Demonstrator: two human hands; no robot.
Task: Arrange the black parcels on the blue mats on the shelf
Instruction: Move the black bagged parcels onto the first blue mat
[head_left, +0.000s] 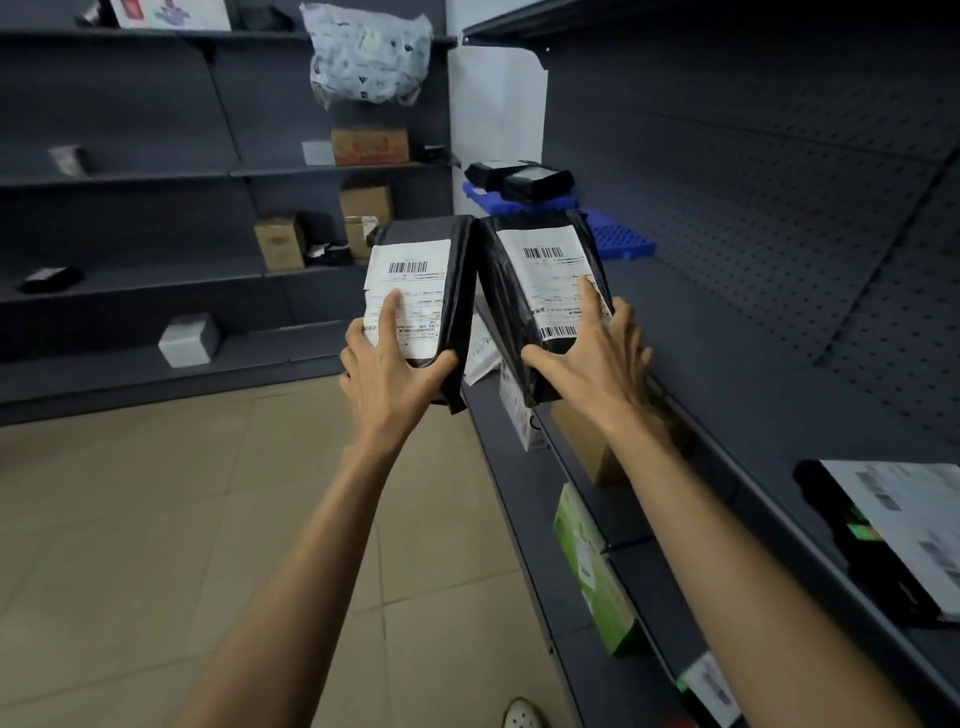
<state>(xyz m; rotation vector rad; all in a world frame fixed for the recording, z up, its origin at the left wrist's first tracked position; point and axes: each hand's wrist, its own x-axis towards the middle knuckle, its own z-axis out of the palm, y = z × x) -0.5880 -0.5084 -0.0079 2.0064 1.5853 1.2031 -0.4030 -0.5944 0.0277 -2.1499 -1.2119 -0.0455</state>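
Observation:
I hold two black parcels with white shipping labels side by side in the air, in front of the right shelf. My left hand (387, 364) grips the left black parcel (457, 291) at its lower end. My right hand (589, 353) grips the right black parcel (506, 291) the same way. Beyond them, blue mats (621, 236) lie on the right shelf. Two other black parcels (519, 179) rest on the far blue mat. The parcels in my hands hide part of the mats.
The dark right shelf (727, 332) runs toward me, with a black labelled package (883, 530) near its front. Lower shelves hold a green box (592, 566) and a brown carton (587, 441). The left shelving carries boxes and a white bag (369, 52). The floor is tiled.

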